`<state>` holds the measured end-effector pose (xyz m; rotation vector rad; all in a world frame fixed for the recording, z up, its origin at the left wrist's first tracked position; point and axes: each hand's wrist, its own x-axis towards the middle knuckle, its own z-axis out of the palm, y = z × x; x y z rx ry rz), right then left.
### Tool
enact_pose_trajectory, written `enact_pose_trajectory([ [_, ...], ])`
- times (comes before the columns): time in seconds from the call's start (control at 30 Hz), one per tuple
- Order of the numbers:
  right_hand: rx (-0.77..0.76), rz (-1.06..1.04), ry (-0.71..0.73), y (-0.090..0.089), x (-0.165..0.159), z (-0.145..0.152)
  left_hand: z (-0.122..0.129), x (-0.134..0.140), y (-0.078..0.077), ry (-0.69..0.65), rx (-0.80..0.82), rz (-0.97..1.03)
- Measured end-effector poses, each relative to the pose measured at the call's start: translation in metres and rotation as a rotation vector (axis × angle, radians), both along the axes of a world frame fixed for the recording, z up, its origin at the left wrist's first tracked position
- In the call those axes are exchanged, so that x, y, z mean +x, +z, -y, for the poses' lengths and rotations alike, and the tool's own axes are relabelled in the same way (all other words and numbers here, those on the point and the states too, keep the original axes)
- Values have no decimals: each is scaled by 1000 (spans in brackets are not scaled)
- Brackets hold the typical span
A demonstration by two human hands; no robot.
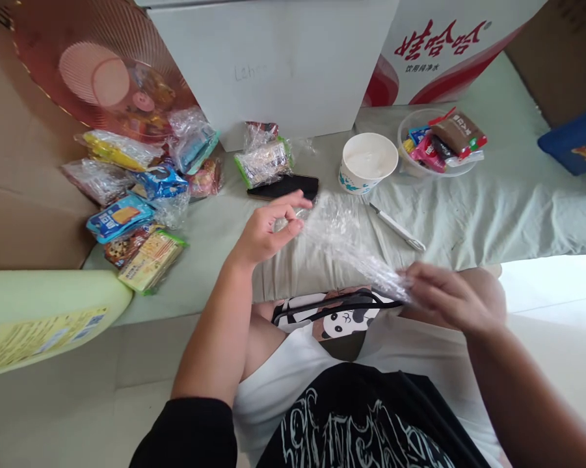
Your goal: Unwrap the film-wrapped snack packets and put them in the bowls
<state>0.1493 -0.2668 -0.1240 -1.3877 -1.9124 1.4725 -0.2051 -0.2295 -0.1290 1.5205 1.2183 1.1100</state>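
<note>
A sheet of clear plastic film (344, 237), perhaps a bag, stretches between my two hands over the cloth-covered surface. My left hand (268, 231) pinches one end of it between thumb and forefinger, with the other fingers partly extended. Lower and to the right, my right hand (449, 296) is closed around the bunched other end, slightly blurred by motion. Behind my left hand lies a black phone (285, 187), with a green-edged wrapped snack (263, 161) resting partly over it. To the right of the film lies a white utility knife (397, 227).
A white paper tub (368, 164) stands beside a clear plastic bowl (438, 170) of small packets. Several wrapped snacks (119, 216) are piled at left. White boxes (278, 71) line the back. A pale yellow container (49, 318) stands at the left edge.
</note>
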Motion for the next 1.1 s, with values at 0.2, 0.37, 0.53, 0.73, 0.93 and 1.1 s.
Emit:
enact_pose_trajectory([
  [0.2, -23, 61, 150, -13, -12, 16, 4, 11, 7, -267, -357, 208],
  [0.37, 154, 148, 123, -7, -79, 3, 8, 18, 13, -424, -543, 133],
  [0.53, -24, -119, 409, -8, -132, -15, 12, 10, 18, -397, -567, 382],
  [0.73, -425, -583, -177, -24, -139, -15, 0, 17, 7, -67, -567, 863],
  [0.93, -296, -541, -492, -27, -132, -27, 3, 40, -14, -165, -651, 536],
  [1.1, -265, -577, -616, -28, -117, -25, 2, 42, -15, -65, -416, 504],
])
